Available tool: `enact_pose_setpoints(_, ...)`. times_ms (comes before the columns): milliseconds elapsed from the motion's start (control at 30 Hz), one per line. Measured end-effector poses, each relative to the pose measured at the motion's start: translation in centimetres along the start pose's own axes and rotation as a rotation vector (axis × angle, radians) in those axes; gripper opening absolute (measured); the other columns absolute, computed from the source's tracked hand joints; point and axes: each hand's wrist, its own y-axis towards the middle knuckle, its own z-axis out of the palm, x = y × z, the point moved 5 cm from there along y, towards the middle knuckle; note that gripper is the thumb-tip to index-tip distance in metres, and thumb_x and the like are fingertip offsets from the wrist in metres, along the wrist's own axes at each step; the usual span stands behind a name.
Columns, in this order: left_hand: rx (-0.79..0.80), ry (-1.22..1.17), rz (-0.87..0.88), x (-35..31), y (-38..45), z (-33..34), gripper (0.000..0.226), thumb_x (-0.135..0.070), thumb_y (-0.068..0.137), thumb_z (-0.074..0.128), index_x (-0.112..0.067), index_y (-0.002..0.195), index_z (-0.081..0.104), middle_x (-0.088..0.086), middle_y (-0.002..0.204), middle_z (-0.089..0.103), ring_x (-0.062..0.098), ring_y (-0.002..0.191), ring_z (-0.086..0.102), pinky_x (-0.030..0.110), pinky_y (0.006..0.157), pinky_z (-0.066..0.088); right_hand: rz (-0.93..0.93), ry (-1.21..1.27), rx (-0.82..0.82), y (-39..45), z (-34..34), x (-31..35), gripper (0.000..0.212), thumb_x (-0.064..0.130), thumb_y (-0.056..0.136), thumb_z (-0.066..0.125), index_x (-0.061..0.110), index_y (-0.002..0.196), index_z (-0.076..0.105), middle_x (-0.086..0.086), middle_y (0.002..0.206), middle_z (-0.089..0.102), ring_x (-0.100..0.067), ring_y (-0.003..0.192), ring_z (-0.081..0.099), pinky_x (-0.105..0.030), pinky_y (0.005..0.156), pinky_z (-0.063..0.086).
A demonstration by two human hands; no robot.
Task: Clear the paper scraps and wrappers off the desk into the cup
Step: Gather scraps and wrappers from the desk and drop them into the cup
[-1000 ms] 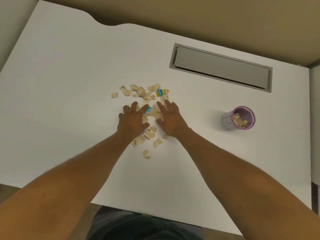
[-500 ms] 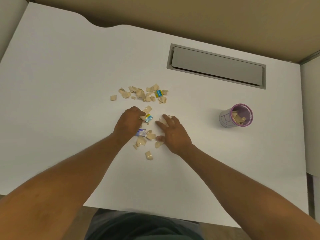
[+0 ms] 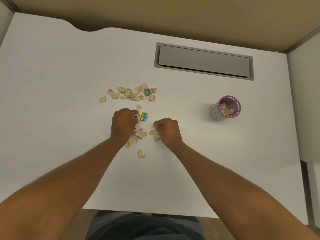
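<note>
Beige paper scraps (image 3: pixel 131 94) lie scattered mid-desk, with a yellow-and-blue wrapper (image 3: pixel 147 91) among them. A second wrapper (image 3: pixel 144 116) lies just right of my left hand (image 3: pixel 123 126), which is curled into a fist on some scraps. My right hand (image 3: pixel 168 129) is also fisted on scraps, with pieces poking out at its left side. More scraps (image 3: pixel 141 135) lie between the two hands, and one (image 3: pixel 141 153) lies nearer me. The purple-rimmed cup (image 3: pixel 214 112) stands to the right, partly filled with scraps.
A grey cable-tray flap (image 3: pixel 204 61) is set into the white desk (image 3: pixel 52 75) behind the cup. The desk's back edge has a curved notch at the far left. A white panel borders the right side.
Both hands went from flat with fingers spread over the scraps to closed fists, gathering pieces beneath them. The right hand drew back toward me.
</note>
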Motion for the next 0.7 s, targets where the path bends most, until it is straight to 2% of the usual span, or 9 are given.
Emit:
enact_pose_setpoints(67,-0.025,-0.141,-0.023,-1.6,-1.2,0.3,0.03,-0.007,0.091,0.07,-0.012,0.119,0.079,0.006,0.121,0.077,0.025,0.108,0.073,0.04,0.102,0.057,0.123,0.313,-0.071,-0.8,-1.6,-0.5,0.026,0.01,0.089,0.067,0.02,0.067,0.077,0.015,0.065,0.065,0.0,0.062,0.056,-0.016,0.064,0.046)
enact_pose_setpoints(100,-0.041,-0.195,-0.029,-2.6,-1.8,0.6,0.03,-0.008,0.09,0.072,-0.013,0.118,0.08,0.006,0.119,0.078,0.024,0.107,0.074,0.038,0.102,0.057,0.175,0.408,-0.08,-1.3,-2.5,-0.7,0.02,0.012,0.088,0.071,0.017,0.068,0.075,0.016,0.071,0.071,0.0,0.069,0.064,-0.014,0.071,0.051)
enact_pose_setpoints(167,-0.053,-0.29,-0.052,-5.1,-2.8,1.5,0.029,-0.011,0.088,0.075,-0.015,0.116,0.081,0.004,0.113,0.081,0.02,0.106,0.074,0.031,0.102,0.055,0.206,0.579,-0.09,-2.4,-4.5,-0.7,0.009,0.011,0.086,0.075,0.016,0.083,0.082,0.011,0.083,0.076,-0.008,0.083,0.071,-0.026,0.088,0.059)
enact_pose_setpoints(233,-0.009,-0.421,-0.086,-7.9,-3.7,3.0,0.028,-0.013,0.087,0.078,-0.017,0.114,0.082,0.003,0.11,0.082,0.016,0.104,0.075,0.029,0.1,0.056,0.187,0.696,-0.133,-3.6,-7.1,-1.1,0.008,0.01,0.085,0.075,0.013,0.087,0.082,0.008,0.085,0.077,-0.01,0.083,0.072,-0.03,0.091,0.06)
enact_pose_setpoints(367,0.159,-0.688,-0.138,-14.3,-5.2,6.9,0.028,-0.014,0.087,0.083,-0.013,0.114,0.081,0.005,0.105,0.082,0.02,0.089,0.08,0.036,0.092,0.064,0.181,0.706,-0.31,-5.4,-14.1,-3.2,0.013,0.011,0.085,0.075,0.02,0.091,0.083,0.005,0.088,0.081,-0.009,0.083,0.075,-0.032,0.089,0.062)
enact_pose_setpoints(467,0.279,-0.801,-0.169,-19.3,-5.9,9.8,0.03,-0.01,0.087,0.083,-0.01,0.116,0.079,0.006,0.112,0.08,0.022,0.093,0.079,0.036,0.089,0.066,0.211,0.599,-0.442,-5.4,-19.6,-5.4,0.017,0.014,0.086,0.075,0.03,0.087,0.082,0.008,0.086,0.08,-0.012,0.085,0.076,-0.035,0.088,0.063)
enact_pose_setpoints(567,0.369,-0.832,-0.186,-23.5,-6.2,12.5,0.026,-0.003,0.088,0.079,-0.004,0.114,0.079,0.013,0.115,0.078,0.027,0.098,0.077,0.039,0.092,0.065,0.274,0.531,-0.433,-3.9,-23.6,-7.3,0.021,0.005,0.085,0.073,0.016,0.102,0.082,-0.004,0.098,0.08,-0.026,0.096,0.075,-0.041,0.09,0.064)
enact_pose_setpoints(633,0.405,-0.827,-0.244,-25.4,-6.1,14.1,0.027,0.001,0.087,0.078,0.001,0.114,0.077,0.018,0.117,0.077,0.032,0.103,0.076,0.041,0.094,0.064,0.309,0.495,-0.416,-2.7,-25.5,-8.2,0.026,-0.003,0.083,0.071,0.011,0.103,0.081,-0.008,0.101,0.079,-0.031,0.099,0.075,-0.038,0.083,0.065)
enact_pose_setpoints(700,0.428,-0.824,-0.322,-26.7,-5.8,15.6,0.028,-0.003,0.086,0.081,0.002,0.112,0.076,0.019,0.116,0.076,0.033,0.103,0.077,0.042,0.093,0.064,0.328,0.46,-0.377,-1.8,-26.7,-8.6,0.023,-0.006,0.083,0.069,0.006,0.1,0.081,-0.014,0.102,0.078,-0.036,0.099,0.075,-0.043,0.084,0.065)
